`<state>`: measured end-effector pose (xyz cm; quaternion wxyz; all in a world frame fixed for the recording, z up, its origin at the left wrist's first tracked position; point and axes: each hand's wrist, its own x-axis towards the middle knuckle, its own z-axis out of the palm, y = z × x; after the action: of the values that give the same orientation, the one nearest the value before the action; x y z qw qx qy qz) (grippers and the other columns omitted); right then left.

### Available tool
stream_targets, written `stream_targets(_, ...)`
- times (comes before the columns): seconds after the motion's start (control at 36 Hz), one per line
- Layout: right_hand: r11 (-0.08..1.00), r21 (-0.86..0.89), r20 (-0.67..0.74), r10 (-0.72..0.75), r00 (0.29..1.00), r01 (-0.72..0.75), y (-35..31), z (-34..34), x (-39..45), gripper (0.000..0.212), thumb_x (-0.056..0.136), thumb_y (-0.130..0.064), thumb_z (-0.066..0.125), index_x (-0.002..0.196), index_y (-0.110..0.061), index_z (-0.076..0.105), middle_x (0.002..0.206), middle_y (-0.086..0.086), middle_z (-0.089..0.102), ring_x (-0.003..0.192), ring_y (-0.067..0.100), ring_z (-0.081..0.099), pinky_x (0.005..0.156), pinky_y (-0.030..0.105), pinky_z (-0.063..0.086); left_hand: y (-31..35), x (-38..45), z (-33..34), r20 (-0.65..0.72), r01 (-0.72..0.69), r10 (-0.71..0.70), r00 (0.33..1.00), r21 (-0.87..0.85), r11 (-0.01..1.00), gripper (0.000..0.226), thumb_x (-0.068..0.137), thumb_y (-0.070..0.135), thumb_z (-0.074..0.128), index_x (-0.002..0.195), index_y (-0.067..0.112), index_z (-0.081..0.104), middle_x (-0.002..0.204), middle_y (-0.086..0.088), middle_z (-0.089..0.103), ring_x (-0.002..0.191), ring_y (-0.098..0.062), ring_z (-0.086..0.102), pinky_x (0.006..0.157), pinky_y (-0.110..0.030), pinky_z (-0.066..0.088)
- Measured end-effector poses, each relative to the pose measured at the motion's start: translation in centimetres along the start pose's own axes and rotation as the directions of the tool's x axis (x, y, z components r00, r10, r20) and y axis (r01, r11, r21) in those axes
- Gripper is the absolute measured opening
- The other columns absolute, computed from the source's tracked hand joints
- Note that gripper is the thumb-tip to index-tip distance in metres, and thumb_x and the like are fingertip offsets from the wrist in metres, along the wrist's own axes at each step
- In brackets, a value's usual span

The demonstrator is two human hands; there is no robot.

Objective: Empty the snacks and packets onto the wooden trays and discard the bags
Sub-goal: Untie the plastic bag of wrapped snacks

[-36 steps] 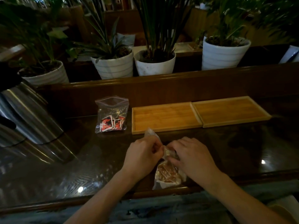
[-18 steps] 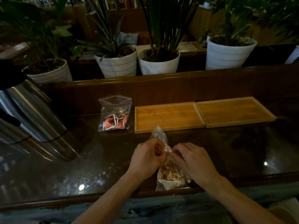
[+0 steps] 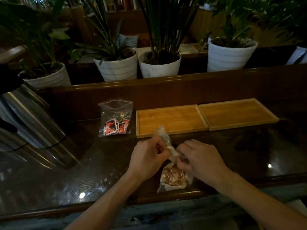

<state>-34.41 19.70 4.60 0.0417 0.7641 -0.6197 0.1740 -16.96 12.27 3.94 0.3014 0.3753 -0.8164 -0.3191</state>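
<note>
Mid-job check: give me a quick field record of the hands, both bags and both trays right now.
left hand: gripping the twisted neck of the snack bag
right hand: gripping the same neck, lower down
snack bag: on the counter, brown snacks inside, not visibly open
packet bag: left of the trays, red-and-white packets inside, untouched
left tray: empty
right tray: empty, beside the left tray
</note>
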Motion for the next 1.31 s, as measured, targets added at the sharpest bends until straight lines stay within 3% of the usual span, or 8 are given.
stream_targets(0.28, 0.944, 0.301, -0.082, -0.115, 0.990, 0.134, 1.4, -0.4, -0.5, 0.012, 0.082, -0.026, 0.065, 0.093, -0.022, 0.066, 0.091, -0.011, 0.064, 0.084, -0.002, 0.055, 0.071, 0.015, 0.049, -0.9, -0.4, -1.4, -0.043, -0.052, 0.047, 0.998, -0.118, 0.992, 0.003, 0.084, 0.016, 0.069, 0.085, 0.018, 0.067, 0.076, 0.007, 0.067, 0.065, -0.012, 0.063, 0.057, -0.019, 0.051)
stream_targets(0.39, 0.924, 0.326, -0.215, -0.134, 0.967, 0.201, 0.9, 0.5, -1.4, 0.010, 0.081, -0.019, 0.067, 0.091, -0.016, 0.068, 0.092, -0.006, 0.066, 0.089, 0.002, 0.058, 0.079, 0.015, 0.047, -1.5, -0.7, -1.0, -0.016, 0.089, -0.098, 0.995, -0.284, 0.955, 0.011, 0.083, 0.011, 0.070, 0.082, 0.022, 0.068, 0.081, 0.000, 0.071, 0.069, -0.018, 0.067, 0.064, -0.030, 0.057)
stream_targets(0.53, 0.938, 0.309, -0.198, -0.098, 0.975, 0.157, 1.4, 1.3, -1.6, 0.012, 0.081, -0.025, 0.067, 0.090, -0.016, 0.070, 0.091, -0.007, 0.068, 0.092, 0.009, 0.057, 0.075, 0.023, 0.050, -2.3, -0.5, -0.8, 0.080, 0.297, -0.292, 0.953, -0.430, 0.852, 0.011, 0.083, 0.003, 0.070, 0.083, 0.014, 0.068, 0.074, -0.001, 0.072, 0.066, -0.013, 0.069, 0.064, -0.021, 0.056)
stream_targets(0.61, 0.957, 0.282, -0.097, -0.049, 0.994, 0.075, 2.0, 1.5, -1.4, 0.017, 0.080, -0.030, 0.068, 0.093, -0.021, 0.070, 0.094, -0.010, 0.068, 0.093, 0.007, 0.056, 0.073, 0.026, 0.052, -2.5, -0.2, -0.7, 0.118, 0.319, -0.296, 0.948, -0.387, 0.865, 0.010, 0.082, 0.004, 0.070, 0.085, 0.014, 0.068, 0.074, 0.000, 0.073, 0.066, -0.011, 0.069, 0.063, -0.021, 0.056)
stream_targets(0.81, 0.970, 0.195, 0.108, 0.125, 0.986, -0.145, 1.7, 1.1, -0.3, 0.038, 0.073, -0.060, 0.052, 0.106, -0.041, 0.058, 0.096, -0.028, 0.051, 0.089, -0.005, 0.045, 0.068, 0.013, 0.036, -2.0, 1.1, -0.7, 0.100, 0.276, -0.262, 0.960, -0.177, 0.945, 0.008, 0.081, 0.018, 0.075, 0.086, 0.019, 0.068, 0.075, -0.001, 0.074, 0.065, -0.011, 0.071, 0.064, -0.029, 0.061)
stream_targets(0.94, 0.992, 0.024, 0.011, 0.125, 0.992, -0.125, 0.0, 0.7, 1.1, 0.032, 0.079, -0.060, 0.060, 0.098, -0.034, 0.063, 0.090, -0.015, 0.064, 0.084, 0.004, 0.052, 0.070, 0.023, 0.041, -1.1, 1.7, -0.9, 0.088, 0.163, -0.157, 0.984, -0.066, 0.984, 0.008, 0.083, 0.023, 0.073, 0.087, 0.026, 0.067, 0.078, 0.006, 0.070, 0.069, -0.002, 0.068, 0.064, -0.020, 0.058)
stream_targets(1.08, 0.992, -0.085, 0.061, 0.097, 0.993, -0.091, -0.7, -0.1, 2.4, 0.023, 0.087, -0.048, 0.060, 0.096, -0.028, 0.064, 0.091, -0.007, 0.067, 0.090, 0.013, 0.058, 0.081, 0.033, 0.043, -0.3, 1.8, -1.3, 0.098, 0.065, -0.071, 0.993, 0.065, 0.996, 0.006, 0.086, 0.025, 0.070, 0.090, 0.024, 0.066, 0.078, 0.006, 0.069, 0.069, -0.004, 0.067, 0.067, -0.029, 0.060)
stream_targets(1.31, 0.998, -0.063, 0.021, -0.024, 0.999, 0.025, -0.5, -0.6, 1.3, 0.014, 0.088, -0.039, 0.060, 0.081, -0.027, 0.065, 0.074, -0.011, 0.064, 0.068, 0.006, 0.053, 0.054, 0.019, 0.039, -0.6, 1.0, -2.1, 0.132, -0.085, 0.063, 0.989, 0.161, 0.983, 0.004, 0.089, 0.024, 0.064, 0.089, 0.025, 0.061, 0.081, 0.010, 0.062, 0.070, -0.005, 0.061, 0.062, -0.023, 0.055)
